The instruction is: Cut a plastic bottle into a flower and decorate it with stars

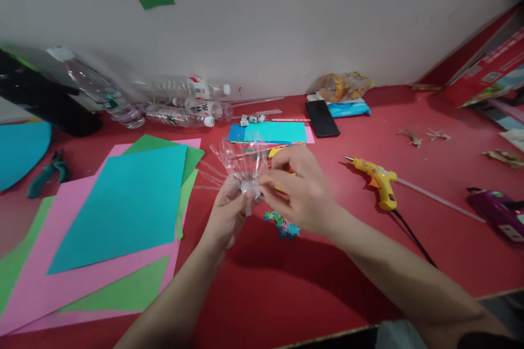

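My left hand (226, 214) grips a cut-off clear plastic bottle top (244, 166) from below, near its neck; the plastic is sliced into thin strips that fan outward. My right hand (301, 191) is closed in a pinch on the bottle top from the right side, fingers pressed against the strips near the neck. Something yellow (278, 151) shows just behind my right fingers. A small pile of blue and green paper stars (284, 224) lies on the red table (286, 283) under my right wrist.
Sheets of teal, pink and green paper (118, 210) lie at left, with pliers (49, 173) beyond. Empty bottles (180, 109) line the wall. A black phone (322, 118), a yellow glue gun (379, 180) with its cord and a purple tool (497, 212) lie at right.
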Demonstrator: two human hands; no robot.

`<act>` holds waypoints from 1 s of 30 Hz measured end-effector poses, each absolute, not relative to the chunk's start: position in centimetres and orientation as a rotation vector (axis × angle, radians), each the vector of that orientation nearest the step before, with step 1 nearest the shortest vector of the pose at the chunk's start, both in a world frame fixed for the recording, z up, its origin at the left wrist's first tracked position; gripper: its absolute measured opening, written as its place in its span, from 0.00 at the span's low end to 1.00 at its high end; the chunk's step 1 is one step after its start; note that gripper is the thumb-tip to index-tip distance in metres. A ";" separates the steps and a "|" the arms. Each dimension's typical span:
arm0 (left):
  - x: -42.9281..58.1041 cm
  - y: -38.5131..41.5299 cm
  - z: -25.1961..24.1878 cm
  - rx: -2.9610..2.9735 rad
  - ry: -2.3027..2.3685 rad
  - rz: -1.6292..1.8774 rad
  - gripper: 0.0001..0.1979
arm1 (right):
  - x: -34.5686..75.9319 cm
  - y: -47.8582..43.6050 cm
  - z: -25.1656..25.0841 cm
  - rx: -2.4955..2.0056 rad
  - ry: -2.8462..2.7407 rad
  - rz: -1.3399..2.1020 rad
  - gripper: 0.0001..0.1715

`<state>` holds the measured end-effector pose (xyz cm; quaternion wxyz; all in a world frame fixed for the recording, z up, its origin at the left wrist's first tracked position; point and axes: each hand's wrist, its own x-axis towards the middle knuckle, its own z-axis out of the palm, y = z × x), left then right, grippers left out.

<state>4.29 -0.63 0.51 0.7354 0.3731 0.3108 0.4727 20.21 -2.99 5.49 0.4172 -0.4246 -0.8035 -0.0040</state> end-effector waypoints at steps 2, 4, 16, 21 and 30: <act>4.2 -0.5 0.3 0.812 0.699 1.099 0.17 | 20.1 -3.0 5.1 -0.995 -2.038 -0.132 0.05; 4.1 -0.3 0.1 0.815 0.704 1.146 0.19 | 20.0 -2.9 4.7 -0.924 -2.051 -0.199 0.05; 3.8 0.1 -0.6 0.885 0.679 1.220 0.18 | 19.7 -2.2 3.4 -0.875 -2.106 -0.303 0.05; 3.7 0.1 -0.8 0.854 0.654 1.196 0.19 | 19.6 -2.2 3.0 -0.885 -2.098 -0.224 0.05; 4.1 -0.7 -0.2 0.818 0.689 1.084 0.12 | 19.4 -2.3 3.6 -0.971 -2.033 -0.032 0.05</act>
